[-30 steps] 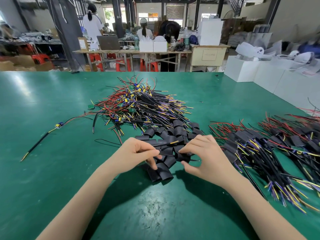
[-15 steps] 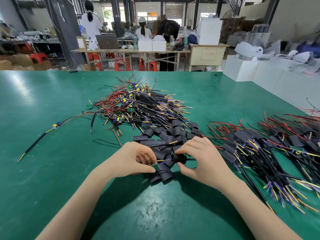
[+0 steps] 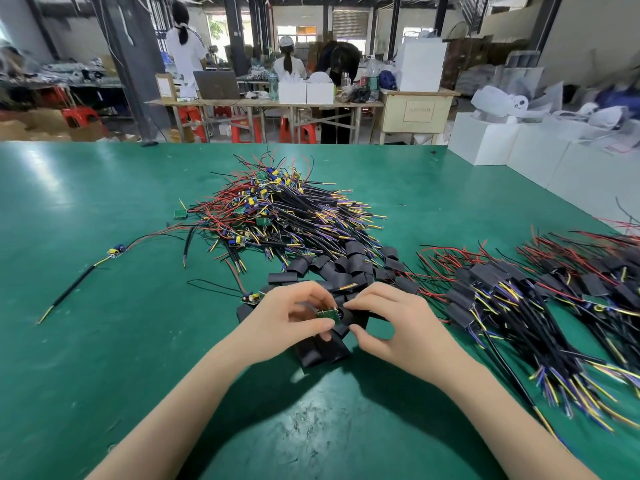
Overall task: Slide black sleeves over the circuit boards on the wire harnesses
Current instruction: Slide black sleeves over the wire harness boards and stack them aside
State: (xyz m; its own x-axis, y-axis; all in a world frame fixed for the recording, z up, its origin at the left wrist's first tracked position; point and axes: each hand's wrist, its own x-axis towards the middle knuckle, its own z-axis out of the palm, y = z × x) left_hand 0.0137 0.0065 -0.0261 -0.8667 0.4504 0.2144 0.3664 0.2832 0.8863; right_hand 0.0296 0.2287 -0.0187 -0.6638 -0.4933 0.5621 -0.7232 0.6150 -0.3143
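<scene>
Green work table (image 3: pixel 104 341): carries everything; its near edge is hidden under the forearms
Heap of unsleeved red, black and yellow wire harnesses (image 3: pixel 287 216): lies mid-table toward the far edge, in the same place as a second ago
Row of finished harnesses with black sleeves fitted (image 3: pixel 519 296): runs along the right edge of the table, undisturbed
Loose pile of short black tube sleeves (image 3: pixel 346 265): sits between the heap and the hands, some under the hands
Left hand (image 3: pixel 287 317): fingers curled, thumb and fingertips pinching the small green rectangular circuit board (image 3: pixel 327 315)
Right hand (image 3: pixel 391 320): fingers curled, pinching one black sleeve (image 3: pixel 346 315) just at the board's right end
What has changed: a second ago both hands worked among the sleeves with only a thin wire between them; half a second ago the board began to show at the left fingertips; now it stands exposed and touching the sleeve's mouth
Meaning for the task: judged from this, the wires are threaded and the sleeve is about to ride over the board; the board is not yet covered
Stray single harness with a small board (image 3: pixel 116 250): lies near the left edge, unmoved
</scene>
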